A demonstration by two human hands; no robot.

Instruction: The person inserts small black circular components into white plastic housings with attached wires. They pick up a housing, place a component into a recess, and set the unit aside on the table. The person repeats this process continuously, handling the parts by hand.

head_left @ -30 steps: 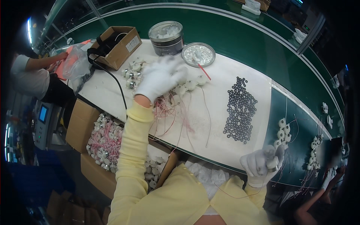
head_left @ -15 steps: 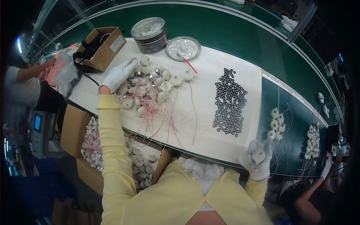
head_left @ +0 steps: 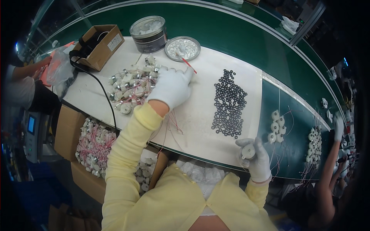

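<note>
In the head view, the right hand grips a round white part at the table's near right edge, while the left hand covers the right side of the wired pile, by the far red stick, fingertips hidden, grip untellable. The step seems to be a left-hand reach; the next move calls for keeping wires clear.

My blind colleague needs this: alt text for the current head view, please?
A white-gloved right hand holds a round white part; the gloved left hand is at the right edge of a pile of similar parts on a white table. Black rings lie farther right; a tin and cardboard box stand behind the pile.
</note>
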